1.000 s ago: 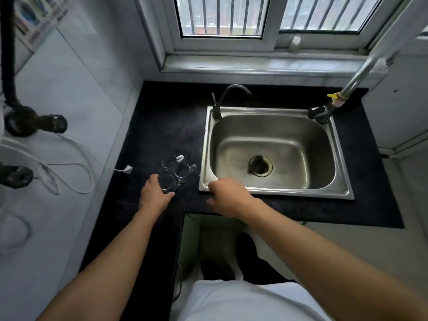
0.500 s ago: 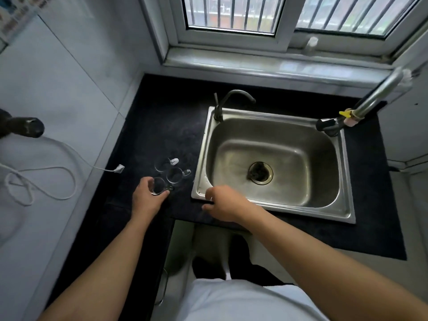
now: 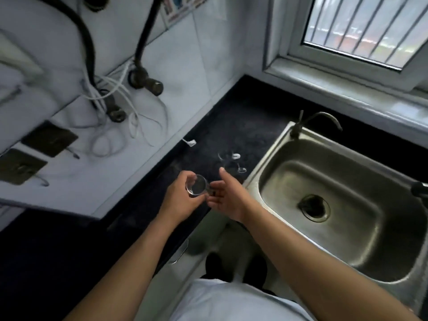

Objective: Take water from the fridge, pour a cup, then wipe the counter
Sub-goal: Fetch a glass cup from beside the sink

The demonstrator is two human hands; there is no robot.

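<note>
My left hand [image 3: 179,198] grips a small clear glass cup [image 3: 196,185], lifted just above the dark counter [image 3: 231,126] near its front edge. My right hand [image 3: 228,195] is open, palm turned toward the cup, fingertips close to its right side. Two more clear glass cups [image 3: 231,163] stand on the counter just behind the hands, beside the sink. No water bottle or cloth is in view.
A steel sink [image 3: 342,205] with a small tap [image 3: 319,119] lies to the right. White cables [image 3: 129,117] and dark pipes [image 3: 143,79] hang on the tiled wall at left. A barred window [image 3: 361,31] is at the back.
The view has swung left. My left hand has lifted one glass cup off the counter. My right hand left the sink's front edge, opened, and moved beside the cup.
</note>
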